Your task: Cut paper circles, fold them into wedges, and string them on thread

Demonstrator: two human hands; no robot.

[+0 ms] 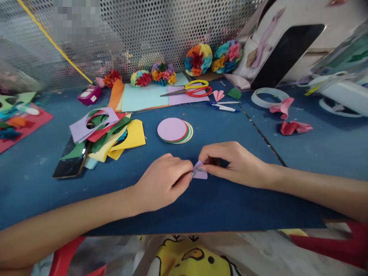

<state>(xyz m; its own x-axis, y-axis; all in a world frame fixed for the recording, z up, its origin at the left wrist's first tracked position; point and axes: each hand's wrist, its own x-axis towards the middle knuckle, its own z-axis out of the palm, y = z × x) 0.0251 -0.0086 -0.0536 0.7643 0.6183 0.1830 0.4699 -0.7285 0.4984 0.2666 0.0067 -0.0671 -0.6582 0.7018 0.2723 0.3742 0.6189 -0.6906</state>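
A small folded piece of lilac paper [201, 175] is pinched between both hands, low over the front part of the blue table. My left hand [165, 182] grips its left side with thumb and forefinger. From the other side, my right hand [235, 163] pinches its upper edge between thumb and fingertips. Part of the paper is hidden behind the fingers. Just beyond them lies a fanned stack of round paper discs [174, 130], lilac on top, with red, green and pale edges showing beneath.
Paper offcuts with round holes [126, 140] partly cover a phone [70, 161] at left. Scissors [189, 91] lie on coloured sheets [145, 96] behind the discs. Pens [222, 106], a tape roll [269, 97] and crumpled pink paper [295, 127] sit to the right; paper flowers [198, 59] line the mesh.
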